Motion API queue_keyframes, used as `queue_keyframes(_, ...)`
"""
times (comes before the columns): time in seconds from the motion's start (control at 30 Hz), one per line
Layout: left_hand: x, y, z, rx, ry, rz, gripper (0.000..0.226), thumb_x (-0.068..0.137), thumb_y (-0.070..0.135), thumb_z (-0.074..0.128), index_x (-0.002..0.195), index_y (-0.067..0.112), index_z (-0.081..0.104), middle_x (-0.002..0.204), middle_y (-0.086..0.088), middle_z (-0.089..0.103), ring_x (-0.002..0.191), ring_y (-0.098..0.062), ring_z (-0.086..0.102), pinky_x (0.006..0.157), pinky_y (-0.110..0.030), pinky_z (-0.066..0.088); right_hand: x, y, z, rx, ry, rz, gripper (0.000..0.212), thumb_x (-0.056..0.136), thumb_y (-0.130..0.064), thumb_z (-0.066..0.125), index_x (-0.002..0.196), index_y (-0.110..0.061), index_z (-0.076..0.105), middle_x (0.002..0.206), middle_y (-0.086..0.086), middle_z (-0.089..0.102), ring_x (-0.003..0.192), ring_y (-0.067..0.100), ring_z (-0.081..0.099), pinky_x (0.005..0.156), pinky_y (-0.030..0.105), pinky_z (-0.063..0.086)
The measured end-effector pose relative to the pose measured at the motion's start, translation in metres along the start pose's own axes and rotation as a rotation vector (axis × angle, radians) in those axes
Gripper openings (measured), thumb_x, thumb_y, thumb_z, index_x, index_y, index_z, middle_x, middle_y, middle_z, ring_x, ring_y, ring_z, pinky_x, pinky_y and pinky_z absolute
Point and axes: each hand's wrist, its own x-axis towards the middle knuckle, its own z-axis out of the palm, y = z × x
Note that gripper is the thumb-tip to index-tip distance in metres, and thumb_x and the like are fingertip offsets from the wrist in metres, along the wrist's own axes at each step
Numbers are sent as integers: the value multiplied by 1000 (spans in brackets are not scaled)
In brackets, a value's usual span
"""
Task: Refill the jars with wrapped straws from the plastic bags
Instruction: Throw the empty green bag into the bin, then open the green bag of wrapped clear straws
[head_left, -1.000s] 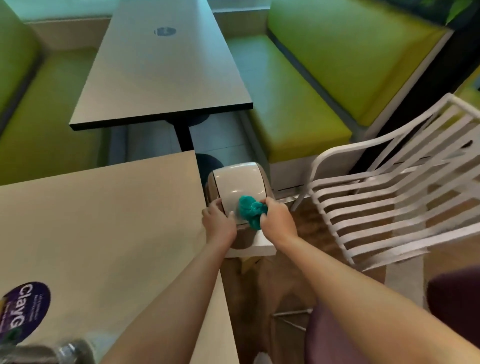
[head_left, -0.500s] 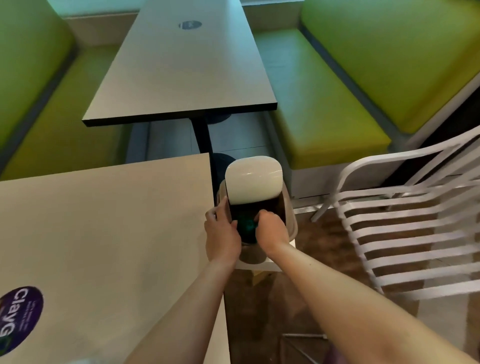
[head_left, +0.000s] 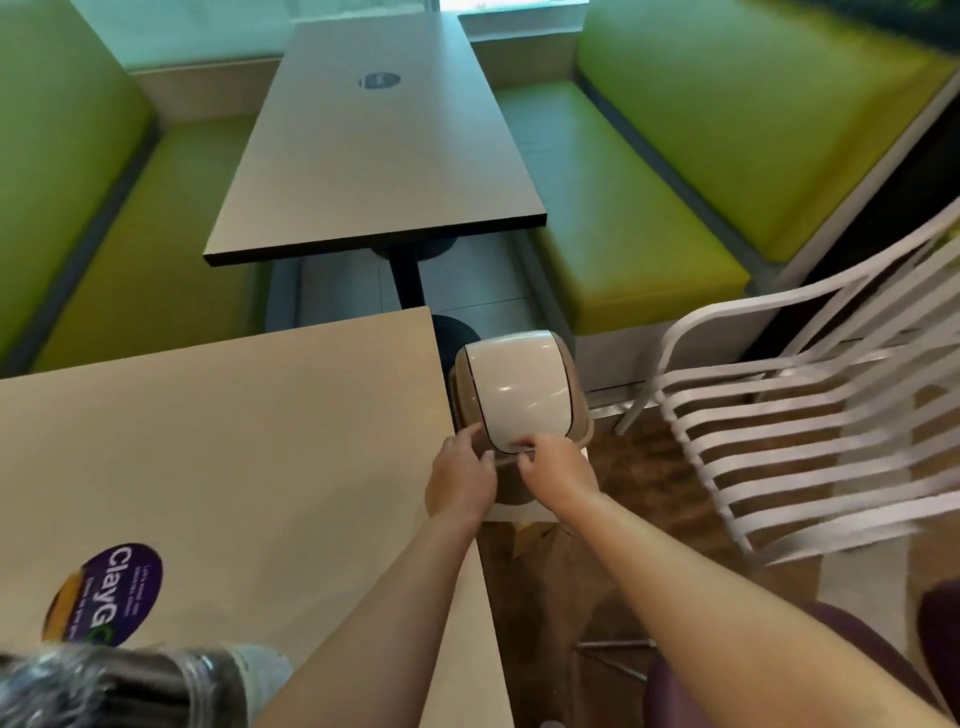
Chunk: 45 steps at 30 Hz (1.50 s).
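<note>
Bag (head_left: 119, 686): clear plastic with dark contents, at the bottom edge of view, well behind and to the left of my left hand, lying on the counter (head_left: 223, 457). Contents blurred; I judge them the wrapped straws. Likely light, soft and slippery; best gripped round the middle of the bundle, not by loose film. No jar in view.

Sticker (head_left: 111, 597): purple, round, on the counter just beyond the bag.

Left hand (head_left: 460, 480): at the counter's right edge, fingers curled against the near left side of the bin (head_left: 519, 400). Whether it grips or only steadies, I cannot tell.

Right hand (head_left: 558, 467): just beside the left, fingertips hooked on the lower edge of the bin's white swing lid (head_left: 511, 384). Nothing else in it.

Bin: small, tan body, glossy lid, standing off the counter directly ahead of both hands.

Chair (head_left: 810, 431): white, slatted, right of my right hand, on brown flooring.

Second table (head_left: 379, 145): grey top, black post, beyond the bin, with a small dark sticker.

Benches (head_left: 675, 171): green cushions on both sides of that table.
</note>
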Motion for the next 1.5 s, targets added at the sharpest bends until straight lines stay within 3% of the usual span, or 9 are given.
queue_keyframes(0.17, -51, -18, -23, 54, -73, 37, 37, 99, 29, 49, 136, 27, 52, 133, 2, 55, 119, -17, 54, 98, -34, 47, -73, -14, 1, 51, 72, -50, 33, 96, -28, 53, 129, -27, 58, 125, -7, 62, 114, 13, 58, 96, 33, 50)
queue_keyframes(0.37, -110, -47, -48, 63, -109, 118, 37, 99, 29, 49, 136, 28, 52, 136, 2, 55, 121, -17, 56, 97, -33, 46, -151, -30, 25, 185, 41, 63, 43, 99, -31, 47, 142, -26, 45, 145, -2, 47, 131, 18, 45, 108, 38, 41)
queue_keyframes(0.6, -178, -104, -80, 82, -217, 144, 33, 97, 31, 49, 129, 32, 59, 131, 9, 58, 114, -11, 59, 97, -36, 49, -235, -46, 59, 240, 17, 80, 41, 99, -36, 45, 140, -29, 47, 144, -5, 49, 128, 16, 49, 99, 31, 45)
queue_keyframes(0.73, -221, -135, -99, 90, -185, 96, 29, 95, 33, 51, 122, 36, 61, 127, 12, 62, 107, -9, 62, 93, -36, 52, -280, -60, 78, 201, -16, 31, 40, 100, -31, 46, 139, -23, 49, 144, -2, 48, 132, 17, 44, 102, 30, 38)
queue_keyframes(1.03, -317, -200, -169, 66, -51, -1, 27, 97, 37, 52, 121, 36, 61, 124, 13, 63, 110, -11, 60, 91, -35, 50, -364, -104, 132, 98, -112, -38, 36, 98, -35, 49, 132, -25, 55, 137, -1, 54, 116, 20, 56, 75, 29, 48)
queue_keyframes(1.2, -347, -240, -221, 38, 72, -67, 28, 98, 34, 50, 124, 34, 61, 127, 11, 60, 112, -11, 59, 91, -33, 50, -397, -152, 165, 70, -182, -113, 35, 97, -37, 49, 129, -27, 56, 136, -2, 52, 110, 22, 57, 73, 37, 57)
queue_keyframes(1.5, -357, -306, -303, 94, 190, -113, 28, 99, 34, 50, 124, 31, 61, 125, 7, 61, 108, -12, 60, 85, -27, 49, -413, -239, 234, 67, -249, -254, 31, 98, -33, 49, 125, -22, 60, 131, -2, 58, 115, 16, 55, 77, 25, 44)
